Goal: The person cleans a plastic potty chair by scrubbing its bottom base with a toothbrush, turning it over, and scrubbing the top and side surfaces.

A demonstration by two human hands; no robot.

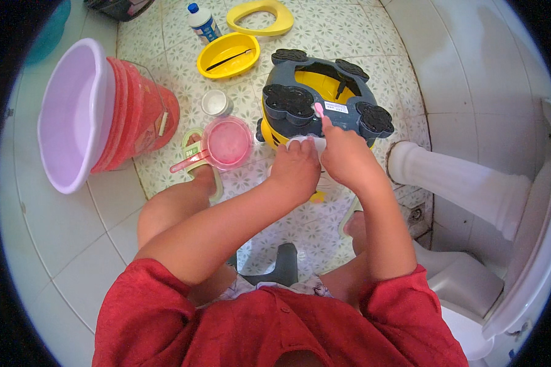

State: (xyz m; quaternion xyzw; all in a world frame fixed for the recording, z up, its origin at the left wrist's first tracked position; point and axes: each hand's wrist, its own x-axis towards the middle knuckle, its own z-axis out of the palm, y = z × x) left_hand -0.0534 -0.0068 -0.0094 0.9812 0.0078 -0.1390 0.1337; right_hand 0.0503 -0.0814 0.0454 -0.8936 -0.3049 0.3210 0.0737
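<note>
A child's potty, yellow with a dark grey base and black paw-shaped feet, lies upside down on the floor in front of me. My right hand is closed round a pink toothbrush, its head against the grey underside near a white label. On the near edge, my left hand grips the potty, its fingers bent over a whitish part. The potty's near side is partly hidden behind both hands.
Left stand a red bucket with a lilac basin, a pink dipper and a white cup. Beyond are a yellow bowl holding a dark brush, a blue-capped bottle and a yellow seat ring. Right is a white pedestal.
</note>
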